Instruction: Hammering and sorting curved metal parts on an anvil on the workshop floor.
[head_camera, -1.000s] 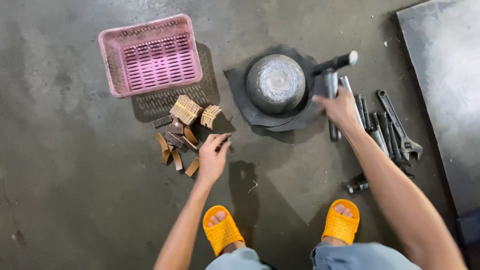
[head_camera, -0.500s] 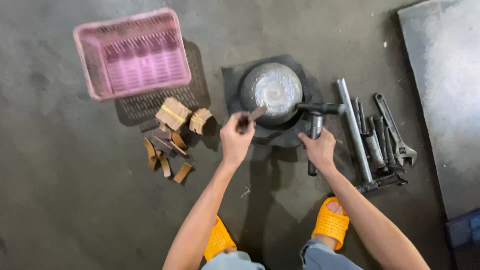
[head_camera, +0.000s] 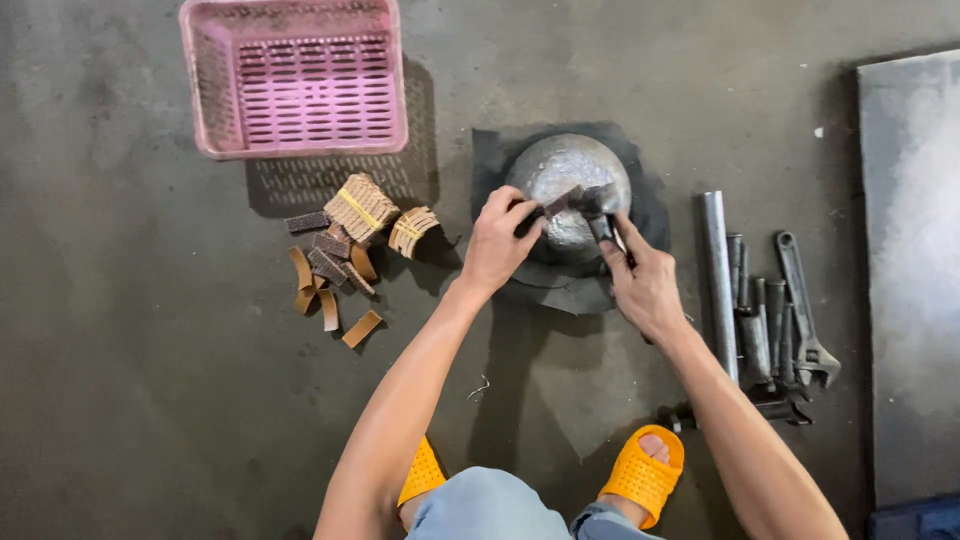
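Now both hands have come in over the grey metal dome (head_camera: 560, 175), which sits on a dark mat (head_camera: 560, 295) and serves as the anchor of the scene. A second ago the right hand (head_camera: 645, 285) was off at the tool pile (head_camera: 765, 320) right of the dome and the left hand (head_camera: 497, 243) among the brown strips (head_camera: 345, 255) to its left. The right fingers are now closed round a hammer (head_camera: 603, 215), its head on the dome's crown; the left pinches a small dark strip (head_camera: 560, 203) against it. That strip looks short, flat and brownish.
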